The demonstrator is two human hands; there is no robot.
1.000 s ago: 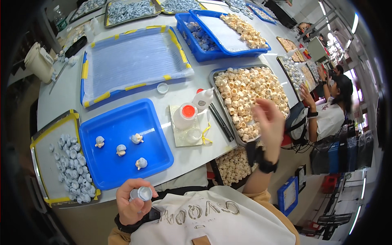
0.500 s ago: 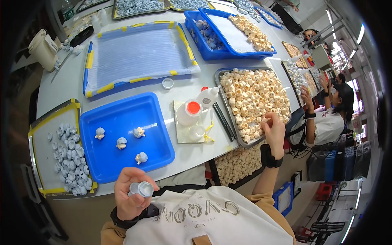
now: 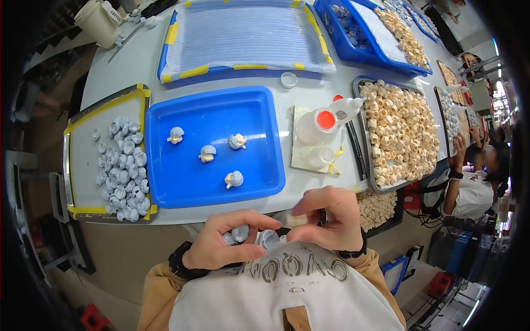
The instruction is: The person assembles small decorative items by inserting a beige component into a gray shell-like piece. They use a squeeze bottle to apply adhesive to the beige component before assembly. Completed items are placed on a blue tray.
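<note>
Between the left hand's (image 3: 212, 241) thumb and forefinger a blue-grey cup (image 3: 269, 240) is pinched, with more cups (image 3: 238, 234) tucked deeper in the same hand. Just across from it, a blurred cream piece (image 3: 296, 220) appears to be gripped by the right hand's (image 3: 332, 216) fingers; its exact hold cannot be told. The thin-looking cup is probably best held lightly by its rim, its hollow left clear of the fingertips, and the cream piece squared up before any contact, without the tucked cups being squeezed. Beyond the left hand, four capped pieces (image 3: 207, 154) are spread in a blue tray (image 3: 182, 175) on the white surface (image 3: 313, 92); farther left, loose cups (image 3: 124, 176) are heaped. Beyond the right hand, a red-topped jar (image 3: 313, 129) is placed, and a metal tray (image 3: 381, 190) is filled with cream pieces (image 3: 403, 132). Farther right, a co-worker (image 3: 475, 190) is seated, and red stools (image 3: 440, 284) can be seen.
</note>
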